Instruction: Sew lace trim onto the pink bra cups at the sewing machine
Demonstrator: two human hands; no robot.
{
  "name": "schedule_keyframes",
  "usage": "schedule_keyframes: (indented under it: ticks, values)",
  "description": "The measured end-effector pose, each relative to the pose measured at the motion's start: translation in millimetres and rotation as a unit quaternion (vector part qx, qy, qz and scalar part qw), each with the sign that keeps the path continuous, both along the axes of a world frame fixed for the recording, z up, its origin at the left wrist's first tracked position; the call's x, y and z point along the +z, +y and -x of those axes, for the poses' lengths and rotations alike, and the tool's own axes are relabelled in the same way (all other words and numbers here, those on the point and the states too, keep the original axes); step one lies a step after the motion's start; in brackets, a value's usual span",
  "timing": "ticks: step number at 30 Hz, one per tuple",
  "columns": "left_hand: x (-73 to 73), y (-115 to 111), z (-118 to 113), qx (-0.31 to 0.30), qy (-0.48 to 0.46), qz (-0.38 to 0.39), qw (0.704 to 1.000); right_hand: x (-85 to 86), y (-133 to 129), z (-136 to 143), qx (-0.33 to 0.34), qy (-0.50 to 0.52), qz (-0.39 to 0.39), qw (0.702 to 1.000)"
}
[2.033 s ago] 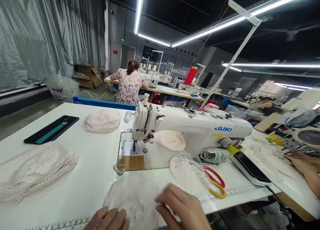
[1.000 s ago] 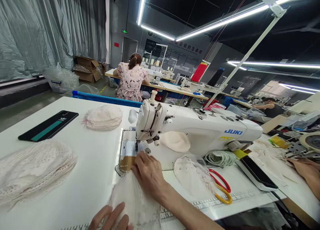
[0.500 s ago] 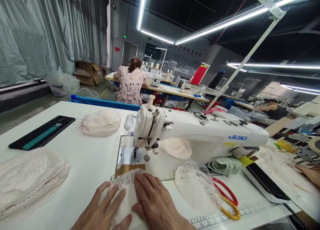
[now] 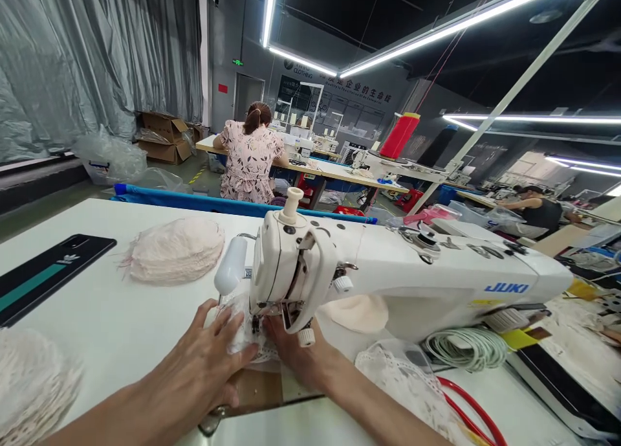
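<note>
Openwork fabric [image 4: 239, 334] moved needleward — left hand [image 4: 206, 358] splayed, right hand [image 4: 301, 356] against it.

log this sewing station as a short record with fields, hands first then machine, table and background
left hand: fingers spread on white lace fabric, left hand beside the needle area
right hand: right hand at the same fabric, fingertips hidden behind the machine head
machine: white JUKI sewing machine
table, left: two lace stacks, black phone with teal stripe
table, right: coiled pale cord, red scissor handle, cut off by frame
background: seated person in floral top, red thread cone
</note>
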State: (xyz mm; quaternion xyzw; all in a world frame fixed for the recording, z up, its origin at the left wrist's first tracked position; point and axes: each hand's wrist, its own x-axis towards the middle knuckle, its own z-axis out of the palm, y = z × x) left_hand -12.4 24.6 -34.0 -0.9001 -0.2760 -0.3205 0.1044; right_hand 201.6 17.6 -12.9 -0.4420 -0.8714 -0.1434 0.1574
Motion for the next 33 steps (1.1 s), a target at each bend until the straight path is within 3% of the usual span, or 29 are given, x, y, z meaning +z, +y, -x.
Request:
schedule_keyframes:
  ticks: [7,12,17,20,24,33]
  values:
    - [7.2,5,1,0.020,0.037,0.041,0.998,-11.2,13,-7,0.025,-0.015,0.017,0.999]
    - [4.2,3,2,0.015,0.013,0.002,1.000,-5.2,17,-5,0.039,0.002,0.024,0.999]
    - [2.9,-3,-4,0.027,0.020,-0.038,0.999,14.9,-4,-3,0.057,0.039,0.024,0.997]
    - [4.1,-9,-9,0.026,0.037,-0.035,0.998,20.2,-25,-3,0.102,0.063,0.036,0.992]
    - [5.8,-22,-11,0.025,0.072,-0.029,0.997,16.1,-38,-5,0.146,0.083,0.041,0.985]
    - [2.5,-47,-10,0.099,0.077,-0.095,0.988,8.0,-32,-7,0.170,0.100,-0.023,0.980]
